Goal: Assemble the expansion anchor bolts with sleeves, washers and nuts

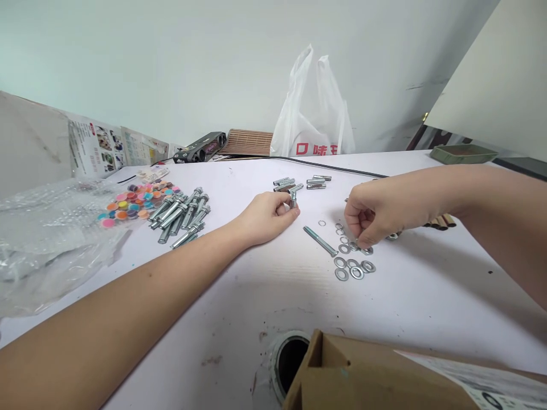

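Observation:
My left hand [267, 216] rests on the white table [239, 285], fingers curled round a short metal bolt [293, 197] that sticks up from the fist. My right hand [371, 216] reaches in from the right, its fingertips pinched on a washer among several flat washers [352, 265] scattered below it. A long bare bolt [320, 241] lies between the two hands. Behind my left hand lie several short metal sleeves [305, 182].
A pile of assembled anchor bolts [182, 216] and a bag of coloured discs [137, 202] lie at the left, beside bubble wrap [47, 239]. A white plastic bag [314, 119] stands at the back. A cardboard box [384, 376] and a round table hole [290, 359] sit near me.

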Motion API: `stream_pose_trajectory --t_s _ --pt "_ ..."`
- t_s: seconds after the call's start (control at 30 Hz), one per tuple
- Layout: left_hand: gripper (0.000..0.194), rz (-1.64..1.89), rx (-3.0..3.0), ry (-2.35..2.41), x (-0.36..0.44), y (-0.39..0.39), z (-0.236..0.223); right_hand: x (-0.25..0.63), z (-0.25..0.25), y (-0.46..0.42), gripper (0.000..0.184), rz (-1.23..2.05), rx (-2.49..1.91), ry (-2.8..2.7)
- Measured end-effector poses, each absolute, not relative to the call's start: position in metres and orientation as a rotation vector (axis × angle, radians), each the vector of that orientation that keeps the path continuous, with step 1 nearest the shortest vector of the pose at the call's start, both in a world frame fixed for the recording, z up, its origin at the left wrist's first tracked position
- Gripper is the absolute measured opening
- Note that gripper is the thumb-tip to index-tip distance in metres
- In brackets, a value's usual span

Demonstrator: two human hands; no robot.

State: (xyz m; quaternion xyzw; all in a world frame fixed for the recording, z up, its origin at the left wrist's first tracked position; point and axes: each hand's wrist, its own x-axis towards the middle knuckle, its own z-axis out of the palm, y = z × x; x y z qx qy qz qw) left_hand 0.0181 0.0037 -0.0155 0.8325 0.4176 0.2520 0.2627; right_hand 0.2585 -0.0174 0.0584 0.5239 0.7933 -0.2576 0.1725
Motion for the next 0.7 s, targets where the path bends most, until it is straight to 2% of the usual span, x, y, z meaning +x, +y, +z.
stream_pose_trajectory --t_s 0.23,0.7 --pt "0.025 0.661 2.253 1.169 0.018 0.004 -0.016 0.252 0.064 -0.020 0.021 -0.902 1.356 2.246" --pt "0.026 0.669 2.266 1.175 0.019 0.004 -0.017 0.244 0.050 -0.030 0.011 -0.728 1.328 2.397"
